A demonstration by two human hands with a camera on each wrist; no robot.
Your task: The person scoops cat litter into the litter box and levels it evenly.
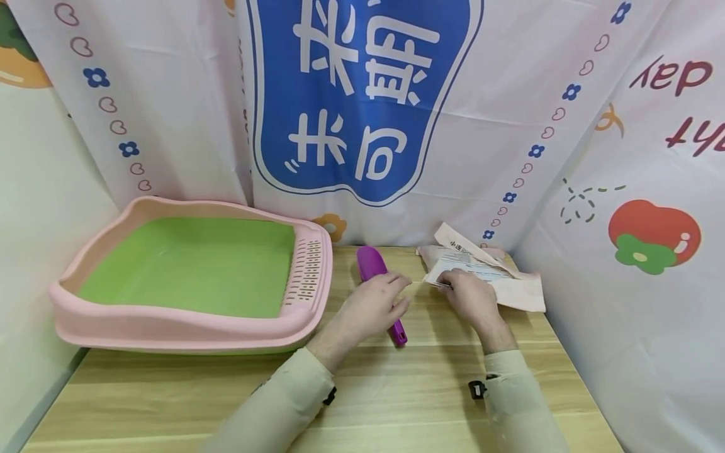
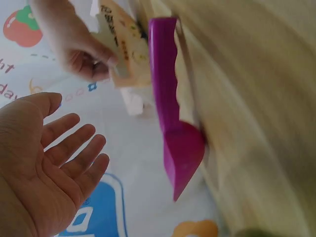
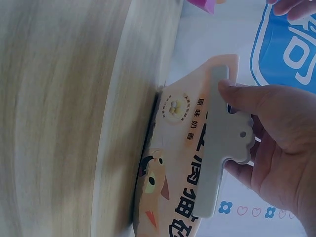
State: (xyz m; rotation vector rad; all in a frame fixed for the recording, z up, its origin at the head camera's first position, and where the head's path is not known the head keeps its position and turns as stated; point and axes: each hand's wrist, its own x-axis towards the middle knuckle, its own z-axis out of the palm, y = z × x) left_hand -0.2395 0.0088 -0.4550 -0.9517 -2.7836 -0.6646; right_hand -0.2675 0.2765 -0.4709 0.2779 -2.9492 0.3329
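Observation:
My left hand point(image 1: 370, 305) hovers over a purple scoop point(image 1: 370, 261) lying on the table, its fingers loosely spread and holding nothing. In the left wrist view that hand point(image 2: 54, 163) is palm-up beside the scoop point(image 2: 165, 79), apart from it. With my right hand point(image 1: 467, 299) I grip a pale grey bag clip point(image 3: 215, 148) by its scalloped handle, thumb on one side and fingers behind. The clip lies along the top of a peach cat litter bag point(image 3: 170, 143). In the head view this bag point(image 1: 476, 267) rests at the back right, partly hidden by the hand.
A large pink litter tray point(image 1: 187, 321) with a green inside and a slotted ledge stands on the left of the wooden table point(image 1: 368, 409). Printed cloth curtains point(image 1: 453, 157) hang behind the table and along its sides.

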